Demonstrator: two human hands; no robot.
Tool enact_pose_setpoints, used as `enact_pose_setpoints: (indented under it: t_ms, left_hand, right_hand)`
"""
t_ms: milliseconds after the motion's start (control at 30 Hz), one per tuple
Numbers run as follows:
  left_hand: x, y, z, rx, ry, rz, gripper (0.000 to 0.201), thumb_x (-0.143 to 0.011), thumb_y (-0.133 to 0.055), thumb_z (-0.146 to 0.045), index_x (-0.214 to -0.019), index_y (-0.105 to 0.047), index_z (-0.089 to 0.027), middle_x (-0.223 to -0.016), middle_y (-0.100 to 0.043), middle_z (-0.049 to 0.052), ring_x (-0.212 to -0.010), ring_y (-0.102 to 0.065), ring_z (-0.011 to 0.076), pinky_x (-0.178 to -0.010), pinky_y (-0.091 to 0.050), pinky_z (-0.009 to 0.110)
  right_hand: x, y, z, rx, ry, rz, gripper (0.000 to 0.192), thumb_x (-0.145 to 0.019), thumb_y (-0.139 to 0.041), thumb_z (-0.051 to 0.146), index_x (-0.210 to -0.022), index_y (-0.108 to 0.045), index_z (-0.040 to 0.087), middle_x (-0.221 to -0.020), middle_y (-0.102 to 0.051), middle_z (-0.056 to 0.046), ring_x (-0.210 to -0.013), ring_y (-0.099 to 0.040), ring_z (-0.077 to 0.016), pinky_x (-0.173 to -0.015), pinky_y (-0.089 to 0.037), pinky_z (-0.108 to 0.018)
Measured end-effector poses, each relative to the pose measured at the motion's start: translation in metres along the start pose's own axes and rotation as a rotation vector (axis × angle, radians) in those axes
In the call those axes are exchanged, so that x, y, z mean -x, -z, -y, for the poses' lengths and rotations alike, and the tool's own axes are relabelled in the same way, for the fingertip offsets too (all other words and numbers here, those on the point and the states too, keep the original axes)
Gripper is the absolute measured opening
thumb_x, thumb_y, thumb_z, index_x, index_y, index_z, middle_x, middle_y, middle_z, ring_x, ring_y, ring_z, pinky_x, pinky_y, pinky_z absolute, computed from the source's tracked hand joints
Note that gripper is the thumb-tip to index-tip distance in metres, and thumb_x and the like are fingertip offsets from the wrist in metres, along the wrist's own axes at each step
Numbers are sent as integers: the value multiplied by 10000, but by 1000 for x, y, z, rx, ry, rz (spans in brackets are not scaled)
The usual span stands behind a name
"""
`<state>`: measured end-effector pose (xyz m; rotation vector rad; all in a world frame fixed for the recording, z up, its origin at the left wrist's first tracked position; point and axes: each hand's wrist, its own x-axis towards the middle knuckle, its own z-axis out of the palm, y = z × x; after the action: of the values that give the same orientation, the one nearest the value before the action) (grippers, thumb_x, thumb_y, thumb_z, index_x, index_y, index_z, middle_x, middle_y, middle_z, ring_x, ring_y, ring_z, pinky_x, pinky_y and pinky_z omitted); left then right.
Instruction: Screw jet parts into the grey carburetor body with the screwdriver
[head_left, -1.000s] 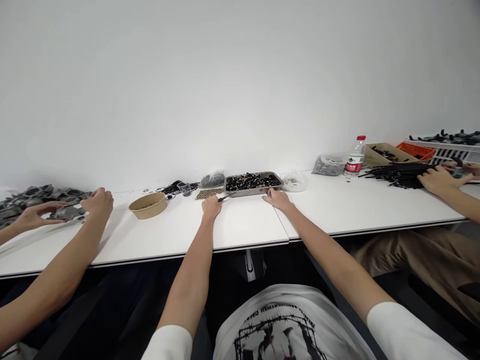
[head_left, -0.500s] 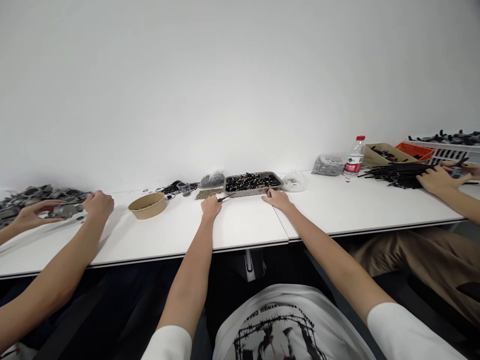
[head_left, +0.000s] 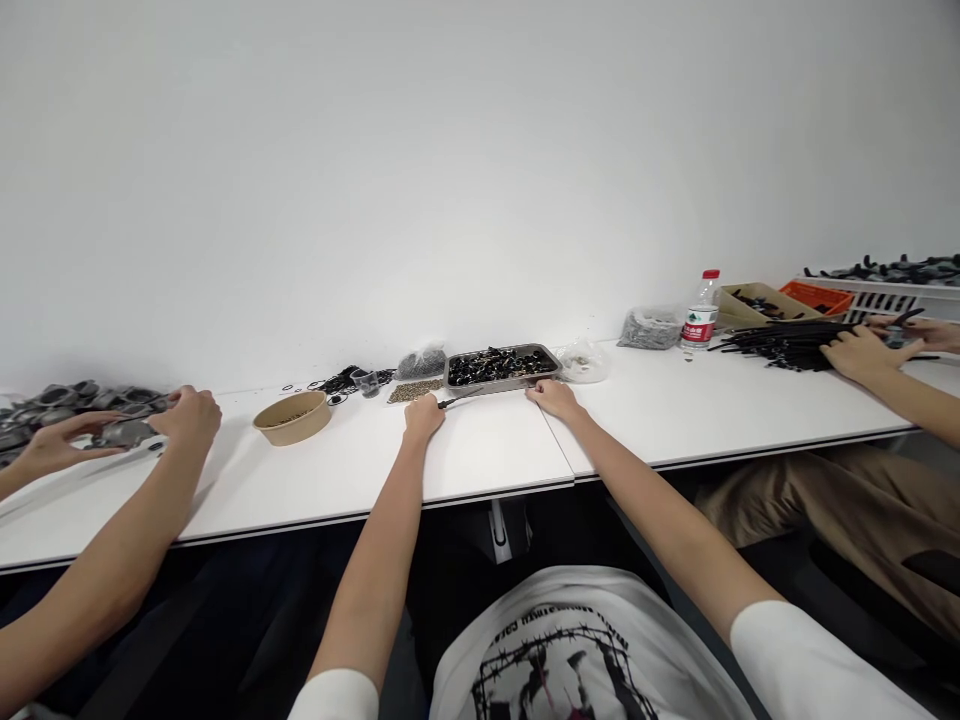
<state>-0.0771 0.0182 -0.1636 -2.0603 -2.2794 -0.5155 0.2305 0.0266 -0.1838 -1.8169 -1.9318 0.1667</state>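
Note:
My left hand (head_left: 422, 415) rests on the white table (head_left: 487, 450), closed around a thin black tool (head_left: 451, 401) whose tip points right toward a metal tray (head_left: 495, 384). The tray is filled with small black parts. My right hand (head_left: 553, 397) lies flat at the tray's front right corner, fingers apart, holding nothing. A patch of small brass pieces (head_left: 415, 390) lies just beyond my left hand.
A paper bowl (head_left: 292, 417), a clear cup (head_left: 367, 381), black rings (head_left: 341, 380) and plastic bags (head_left: 651, 327) line the back. A water bottle (head_left: 700, 318) stands right. A co-worker's hands (head_left: 187, 415) handle grey metal parts (head_left: 124, 432) at left; another co-worker's hand (head_left: 862, 352) rests on black rods (head_left: 787, 343) at right.
My hands stay where they were by the tray. The view has shifted slightly, and the co-workers' hands at both sides moved a little.

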Motion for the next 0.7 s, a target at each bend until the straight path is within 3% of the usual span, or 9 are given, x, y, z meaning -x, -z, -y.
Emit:
enact_pose_setpoints:
  t_ms: [167,333,433,533,700]
  left_hand:
    - [-3,-2,-4,201,-19,3,104,-786,-639,-255,-785,-648,-151,-948,-710,174,-1014,-661,329,-870,-506,400]
    - [-4,0,-7,543,9,-6,298,-852,-592,-421,-688,-575,-172,-668,-636,78,-651,-626,194,-613,-503,297]
    - [-4,5,-5,758,37,-16,389,-911,-471,-523,-712,-498,-190,-560,-514,7,-475,-492,111,-478,-443,247]
    - [-6,6,-1,903,81,-26,342,-941,-420,-515,-811,-458,-202,-563,-448,-44,-432,-435,80,-436,-416,220]
    - [-13,-1,4,945,201,-26,264,-968,-475,-420,-997,-514,-161,-656,-510,-42,-481,-474,72,-445,-419,201]
  right_hand:
    - [-1,1,-1,-29,-16,2,327,-902,-475,452,-815,-644,187,-932,-708,-85,-828,-629,-230,-663,-368,-278]
    - [-1,2,-1,-49,-15,9,352,-917,-470,457,-801,-649,177,-910,-702,-91,-816,-625,-220,-653,-361,-274]
    - [-2,1,-2,-59,-16,5,349,-915,-476,452,-783,-645,176,-899,-701,-88,-803,-619,-214,-641,-346,-272]
    - [-2,0,-2,-67,-16,-2,337,-908,-483,438,-758,-632,176,-891,-701,-81,-789,-610,-205,-627,-322,-269]
    - [-3,0,-2,-77,-14,-8,338,-905,-493,434,-747,-630,168,-886,-703,-84,-777,-600,-194,-624,-300,-264]
